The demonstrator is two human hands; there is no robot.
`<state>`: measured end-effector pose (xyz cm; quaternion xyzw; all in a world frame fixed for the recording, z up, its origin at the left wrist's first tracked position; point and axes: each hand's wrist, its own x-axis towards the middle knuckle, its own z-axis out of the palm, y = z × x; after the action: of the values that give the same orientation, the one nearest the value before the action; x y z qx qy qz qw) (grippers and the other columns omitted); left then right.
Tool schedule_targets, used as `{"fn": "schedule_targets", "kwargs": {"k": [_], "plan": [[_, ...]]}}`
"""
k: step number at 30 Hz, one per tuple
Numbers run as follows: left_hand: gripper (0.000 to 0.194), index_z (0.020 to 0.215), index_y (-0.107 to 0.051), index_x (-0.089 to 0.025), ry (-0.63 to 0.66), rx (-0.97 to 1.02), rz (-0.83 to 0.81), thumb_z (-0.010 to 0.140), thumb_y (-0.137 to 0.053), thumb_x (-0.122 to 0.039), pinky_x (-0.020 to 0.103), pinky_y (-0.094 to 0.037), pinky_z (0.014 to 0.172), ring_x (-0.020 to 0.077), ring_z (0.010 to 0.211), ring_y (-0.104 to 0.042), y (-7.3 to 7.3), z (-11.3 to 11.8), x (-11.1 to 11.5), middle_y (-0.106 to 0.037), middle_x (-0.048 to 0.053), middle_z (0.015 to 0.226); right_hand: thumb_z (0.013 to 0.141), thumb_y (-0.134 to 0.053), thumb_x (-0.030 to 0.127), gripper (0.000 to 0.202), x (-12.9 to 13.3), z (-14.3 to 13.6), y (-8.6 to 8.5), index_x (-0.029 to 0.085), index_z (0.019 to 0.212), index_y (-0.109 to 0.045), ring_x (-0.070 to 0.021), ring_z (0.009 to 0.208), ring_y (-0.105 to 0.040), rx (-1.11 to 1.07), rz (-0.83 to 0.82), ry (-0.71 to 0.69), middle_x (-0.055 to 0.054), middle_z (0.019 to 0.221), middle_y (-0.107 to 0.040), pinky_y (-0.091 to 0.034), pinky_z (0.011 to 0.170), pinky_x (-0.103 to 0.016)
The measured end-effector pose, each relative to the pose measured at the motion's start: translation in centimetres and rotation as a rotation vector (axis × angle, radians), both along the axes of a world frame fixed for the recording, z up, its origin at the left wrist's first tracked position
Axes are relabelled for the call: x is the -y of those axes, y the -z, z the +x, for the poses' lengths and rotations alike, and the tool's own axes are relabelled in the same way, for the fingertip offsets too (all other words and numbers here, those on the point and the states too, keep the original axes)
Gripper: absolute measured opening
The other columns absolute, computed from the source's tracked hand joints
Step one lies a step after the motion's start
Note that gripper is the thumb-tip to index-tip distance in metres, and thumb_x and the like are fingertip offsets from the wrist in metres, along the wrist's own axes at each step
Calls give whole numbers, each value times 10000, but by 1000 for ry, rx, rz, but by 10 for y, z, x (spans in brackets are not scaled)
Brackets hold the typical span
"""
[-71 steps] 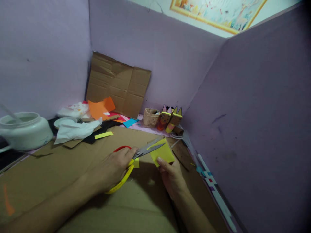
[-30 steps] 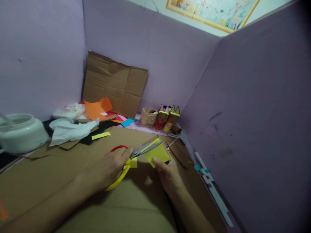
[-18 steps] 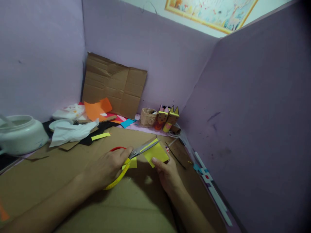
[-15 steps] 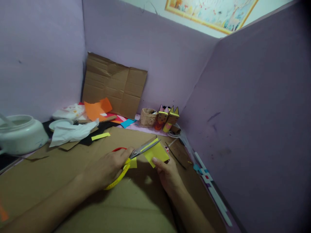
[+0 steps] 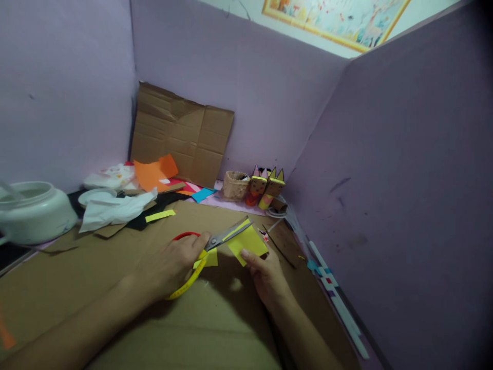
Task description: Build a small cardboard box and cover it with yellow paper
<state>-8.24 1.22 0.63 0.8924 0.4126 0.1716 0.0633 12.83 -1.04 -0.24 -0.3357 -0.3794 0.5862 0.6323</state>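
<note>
My left hand [image 5: 179, 264] is closed around the handles of a pair of scissors [image 5: 198, 267], one loop red and one yellow. The blades point up and to the right and lie along the upper edge of a yellow paper piece [image 5: 250, 242], with a thin strip of it showing between them. My right hand [image 5: 266, 272] pinches that paper, thumb on top; its other fingers are mostly hidden beneath. Below the blades a smaller yellow scrap [image 5: 211, 258] lies on the cardboard.
Cardboard [image 5: 200, 329] covers the table. At the left stand a white pot [image 5: 36, 213] and crumpled white tissue [image 5: 115, 210]. Orange paper [image 5: 154, 172], a woven basket [image 5: 234, 186] and two animal-faced crafts [image 5: 274, 186] are at the back. White strips [image 5: 342, 308] lie along the right wall.
The blades have drawn slightly closer together at the paper's upper edge, and the red loop has shifted a little left. The right hand stays nearly still.
</note>
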Motion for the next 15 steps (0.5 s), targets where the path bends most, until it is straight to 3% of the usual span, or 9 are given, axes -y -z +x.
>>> {"fn": "schedule_targets", "kwargs": {"k": [5, 10, 12, 15], "plan": [[445, 1218, -434, -177, 5, 20, -4, 782, -398, -93, 348, -473, 764, 252, 913, -600, -4, 2, 2, -626, 116, 999, 603, -750, 172, 563, 0, 0, -2, 205, 1142, -590, -246, 814, -676, -4, 28, -12, -39, 898, -739, -520, 764, -362], [231, 1058, -519, -209, 57, 294, -236, 865, -394, -191, 281, -472, 702, 199, 803, -618, -23, 7, 8, -656, 56, 902, 613, -738, 181, 492, 2, -3, -6, 205, 1088, -612, -259, 881, -671, -27, 7, -49, -38, 878, -740, -526, 789, -374], [217, 1060, -516, -208, 12, 386, -233, 875, -404, -221, 274, -464, 694, 187, 778, -612, -29, 6, 8, -659, 43, 886, 604, -742, 187, 479, 3, -3, -6, 200, 1068, -619, -269, 906, -668, -44, -28, -83, -44, 877, -739, -527, 797, -384], [252, 1073, -516, -184, -122, 367, -140, 843, -413, -186, 292, -456, 701, 202, 793, -604, -32, 3, 5, -656, 60, 889, 579, -758, 187, 494, 2, -1, -6, 203, 1054, -622, -270, 939, -658, -75, -38, -93, -47, 887, -739, -522, 822, -394]]}}
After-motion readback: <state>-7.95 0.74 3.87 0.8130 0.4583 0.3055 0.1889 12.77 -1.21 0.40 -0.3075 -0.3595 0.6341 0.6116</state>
